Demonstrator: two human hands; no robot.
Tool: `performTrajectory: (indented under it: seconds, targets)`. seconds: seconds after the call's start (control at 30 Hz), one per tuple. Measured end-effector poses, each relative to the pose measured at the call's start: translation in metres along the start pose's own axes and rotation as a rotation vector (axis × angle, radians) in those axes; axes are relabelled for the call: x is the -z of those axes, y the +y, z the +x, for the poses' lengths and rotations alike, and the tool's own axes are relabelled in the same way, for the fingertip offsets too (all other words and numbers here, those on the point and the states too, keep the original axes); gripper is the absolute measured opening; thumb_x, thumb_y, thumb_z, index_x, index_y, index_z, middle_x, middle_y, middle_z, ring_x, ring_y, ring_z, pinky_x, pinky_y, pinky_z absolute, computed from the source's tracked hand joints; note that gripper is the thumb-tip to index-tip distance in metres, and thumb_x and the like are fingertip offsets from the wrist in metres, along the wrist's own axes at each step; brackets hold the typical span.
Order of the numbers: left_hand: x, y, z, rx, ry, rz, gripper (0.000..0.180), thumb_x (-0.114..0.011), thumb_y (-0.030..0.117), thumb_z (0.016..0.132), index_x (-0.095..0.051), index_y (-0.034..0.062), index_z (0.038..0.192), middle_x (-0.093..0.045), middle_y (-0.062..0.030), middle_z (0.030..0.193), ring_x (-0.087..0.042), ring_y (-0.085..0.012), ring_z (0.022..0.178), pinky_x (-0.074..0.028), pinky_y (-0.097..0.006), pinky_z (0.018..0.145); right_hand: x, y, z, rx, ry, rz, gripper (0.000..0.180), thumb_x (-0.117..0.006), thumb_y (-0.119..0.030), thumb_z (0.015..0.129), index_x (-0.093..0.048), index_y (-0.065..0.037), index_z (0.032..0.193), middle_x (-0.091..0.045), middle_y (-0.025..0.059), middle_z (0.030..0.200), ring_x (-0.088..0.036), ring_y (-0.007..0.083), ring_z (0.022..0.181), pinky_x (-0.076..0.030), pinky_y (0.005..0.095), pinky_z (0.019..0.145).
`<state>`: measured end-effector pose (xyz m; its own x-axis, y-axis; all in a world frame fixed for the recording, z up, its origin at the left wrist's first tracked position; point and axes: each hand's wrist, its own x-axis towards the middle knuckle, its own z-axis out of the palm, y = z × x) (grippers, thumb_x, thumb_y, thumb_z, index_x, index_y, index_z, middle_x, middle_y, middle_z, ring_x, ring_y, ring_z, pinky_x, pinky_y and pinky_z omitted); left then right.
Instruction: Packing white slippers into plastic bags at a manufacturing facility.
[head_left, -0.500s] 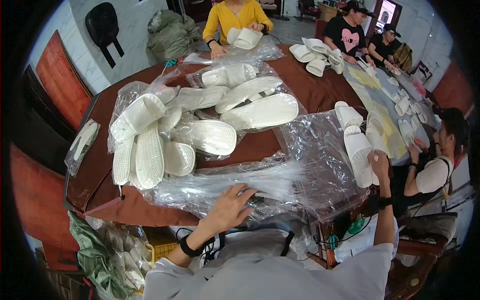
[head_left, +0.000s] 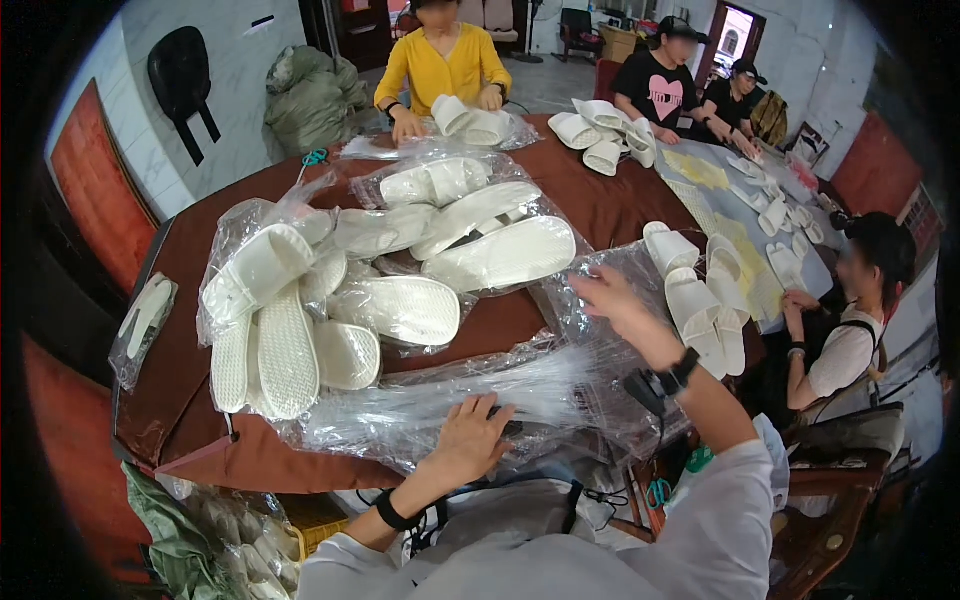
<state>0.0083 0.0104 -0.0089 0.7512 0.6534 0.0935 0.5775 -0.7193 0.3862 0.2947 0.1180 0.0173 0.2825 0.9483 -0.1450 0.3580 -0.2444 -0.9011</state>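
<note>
Along the near edge of the brown worktop (head_left: 560, 205) lies a stack of clear plastic bags (head_left: 420, 410), and both of the person's hands are on it. Their left hand (head_left: 470, 440) presses down on the near side of the stack, fingers (head_left: 480, 408) spread flat on the film rather than closed around anything. Their right hand (head_left: 615, 300) reaches out over the far right end of the stack, fingers loosely open and curved, touching the crinkled film there; whether they pinch a sheet cannot be told. Just behind the stack, toward the middle of the worktop, sits a heap of white slippers (head_left: 330, 300), many already wrapped in clear bags. Right of the stack, a few loose white slippers (head_left: 700, 290) lie unwrapped. Across the worktop from the stack, a person in a yellow top (head_left: 440, 65) handles more slippers, and others sit along the right side.
</note>
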Motion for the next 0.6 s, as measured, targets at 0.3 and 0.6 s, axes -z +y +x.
performTrajectory:
  seconds: [0.3, 0.6]
  targets:
    - [0.052, 0.009, 0.021, -0.081, -0.106, -0.032, 0.052, -0.062, 0.027, 0.081, -0.045, 0.0062, 0.125, -0.045, -0.0231, 0.124, -0.047, -0.0413, 0.108, -0.041, -0.047, 0.09, -0.019, 0.027, 0.072, -0.191, 0.056, 0.681, 0.03, -0.06, -0.02, 0.086, -0.051, 0.0, 0.108, -0.057, 0.0089, 0.1, -0.06, 0.0213, 0.091, -0.05, 0.0364, 0.08]
    - [0.065, -0.007, 0.092, 0.009, 0.34, 0.051, 0.068, -0.069, 0.017, 0.073, -0.036, -0.0009, 0.13, -0.044, -0.0224, 0.122, -0.047, -0.0388, 0.107, -0.041, -0.044, 0.089, -0.036, -0.025, -0.033, -0.031, -0.043, 0.67, 0.015, -0.055, -0.014, 0.088, -0.051, -0.003, 0.099, -0.057, 0.0065, 0.091, -0.062, 0.0162, 0.079, -0.052, 0.0296, 0.067]
